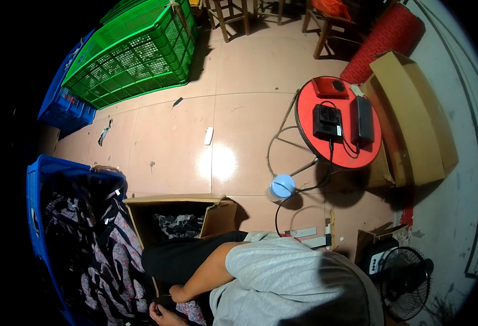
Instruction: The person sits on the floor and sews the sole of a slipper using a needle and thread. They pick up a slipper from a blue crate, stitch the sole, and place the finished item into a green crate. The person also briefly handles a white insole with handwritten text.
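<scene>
At the lower edge my two hands are close together beside a bit of dark cloth (165, 300). My right hand (179, 294), its arm coming out of a grey sleeve, is closed with its fingertips pressed together; what they pinch is too small to make out. Just below it, my left hand (165, 315) is partly cut off by the frame, its fingers curled at the dark cloth's edge. Floral-patterned cloth (192, 311) shows beside the hands. To their left stands a blue crate (34, 217) full of black and floral pieces (122, 261).
Beyond my leg is an open cardboard box (220, 220) with dark cloth inside. A red round stool (353, 156) carries black adapters; a blue-lidded container (281, 186) stands nearby. A green crate (125, 70) is at the far left, a fan (404, 285) at the lower right.
</scene>
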The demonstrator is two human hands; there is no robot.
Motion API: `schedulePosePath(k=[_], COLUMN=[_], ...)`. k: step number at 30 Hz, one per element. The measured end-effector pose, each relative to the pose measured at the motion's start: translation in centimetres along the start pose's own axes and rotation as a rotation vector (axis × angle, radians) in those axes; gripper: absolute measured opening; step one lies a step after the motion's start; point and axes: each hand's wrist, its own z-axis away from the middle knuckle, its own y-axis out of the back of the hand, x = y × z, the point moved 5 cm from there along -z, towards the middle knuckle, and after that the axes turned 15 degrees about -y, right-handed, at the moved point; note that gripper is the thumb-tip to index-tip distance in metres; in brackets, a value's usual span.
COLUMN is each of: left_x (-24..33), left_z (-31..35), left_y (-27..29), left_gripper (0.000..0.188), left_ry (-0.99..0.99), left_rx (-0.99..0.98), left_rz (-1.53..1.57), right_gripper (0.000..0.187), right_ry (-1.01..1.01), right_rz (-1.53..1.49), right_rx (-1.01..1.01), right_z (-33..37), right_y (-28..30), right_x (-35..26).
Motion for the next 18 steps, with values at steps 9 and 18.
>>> schedulePosePath(k=[9, 18], left_x=[-2.4, -0.8], left_z=[3.1, 9.3], left_y=[5.2, 9.2], left_gripper=[0.013, 0.020], left_ry=[0.359, 0.412], left_rx=[-0.028, -0.326], left_rz=[0.470, 0.118], right_gripper=[0.018, 0.023], right_ry=[0.780, 0.119], right_rz=[0.575, -0.280], right_rx=[0.232, -0.319], right_z=[-7.6, 4.7], right_y=[-5.3, 1.7], right_x=[2.6, -1.7])
